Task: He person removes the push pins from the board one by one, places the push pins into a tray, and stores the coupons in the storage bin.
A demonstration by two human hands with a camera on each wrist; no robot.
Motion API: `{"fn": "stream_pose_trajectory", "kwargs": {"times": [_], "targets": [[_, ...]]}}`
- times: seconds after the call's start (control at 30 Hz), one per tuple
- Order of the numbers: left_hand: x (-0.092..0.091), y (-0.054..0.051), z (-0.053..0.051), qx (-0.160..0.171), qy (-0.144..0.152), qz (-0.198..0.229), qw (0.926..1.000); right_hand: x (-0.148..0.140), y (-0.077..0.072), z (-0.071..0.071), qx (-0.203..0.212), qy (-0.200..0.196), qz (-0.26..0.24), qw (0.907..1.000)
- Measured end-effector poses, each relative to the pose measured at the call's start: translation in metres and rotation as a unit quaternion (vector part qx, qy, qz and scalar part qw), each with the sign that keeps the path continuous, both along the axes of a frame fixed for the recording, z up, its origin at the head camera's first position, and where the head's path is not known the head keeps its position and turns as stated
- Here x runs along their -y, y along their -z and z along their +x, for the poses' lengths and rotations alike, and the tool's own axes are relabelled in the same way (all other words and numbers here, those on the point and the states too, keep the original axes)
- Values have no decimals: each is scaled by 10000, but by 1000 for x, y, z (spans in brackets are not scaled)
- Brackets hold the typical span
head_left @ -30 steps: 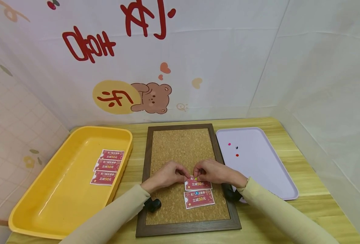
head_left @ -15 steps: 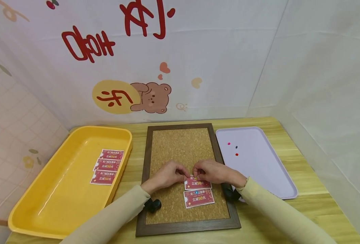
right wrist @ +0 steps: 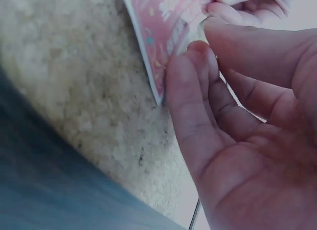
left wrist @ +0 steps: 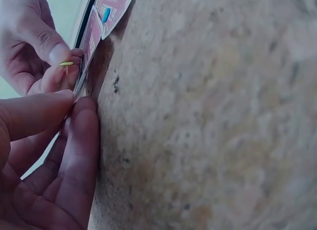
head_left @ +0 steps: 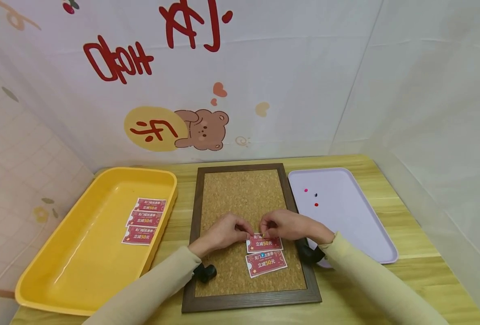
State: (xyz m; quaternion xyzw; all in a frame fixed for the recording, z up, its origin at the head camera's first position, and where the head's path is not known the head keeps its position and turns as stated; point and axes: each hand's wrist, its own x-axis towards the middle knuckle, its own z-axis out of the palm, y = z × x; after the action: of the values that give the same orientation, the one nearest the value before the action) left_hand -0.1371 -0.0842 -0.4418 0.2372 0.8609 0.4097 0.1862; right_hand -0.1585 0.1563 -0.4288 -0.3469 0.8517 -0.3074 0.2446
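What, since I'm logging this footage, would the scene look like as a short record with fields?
Left hand: pinches an edge of the upper coupon
Right hand: pinches a yellow pin at the upper coupon
Corkboard: beneath both hands, framed
Lower coupon: on the corkboard, blue pin near its top edge
Yellow tray: three coupons
Purple tray: pink pin, dark pin, red pin

I see the right hand (right wrist: 247, 136), thumb and fingers bent together, at a white-edged red coupon (right wrist: 158, 27); the left hand (right wrist: 260, 10) touches its far end. Speckled cork (right wrist: 84, 91) borders a blurred dark band (right wrist: 54, 161).
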Motion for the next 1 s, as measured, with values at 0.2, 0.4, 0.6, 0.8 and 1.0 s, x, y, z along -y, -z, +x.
{"fn": "stream_pose_trajectory", "kwargs": {"times": [0.2,0.4,0.6,0.8,1.0], "targets": [[0,-1,1,21,-98,125,9999,-10,-10,1,-177,343,-252,9989],[1,-6,3,311,-350,557,9974,-19,-20,5,-412,665,-712,9944],[2,-16,4,309,-570,794,9947,-29,-25,11,-587,966,-1110,9874],[10,-29,3,103,-804,617,9948,-39,-29,16,-873,1197,-1376,9793],[22,-43,-1,-144,-1091,621,9920,-48,-35,19,-837,1481,-1586,9726]]}}
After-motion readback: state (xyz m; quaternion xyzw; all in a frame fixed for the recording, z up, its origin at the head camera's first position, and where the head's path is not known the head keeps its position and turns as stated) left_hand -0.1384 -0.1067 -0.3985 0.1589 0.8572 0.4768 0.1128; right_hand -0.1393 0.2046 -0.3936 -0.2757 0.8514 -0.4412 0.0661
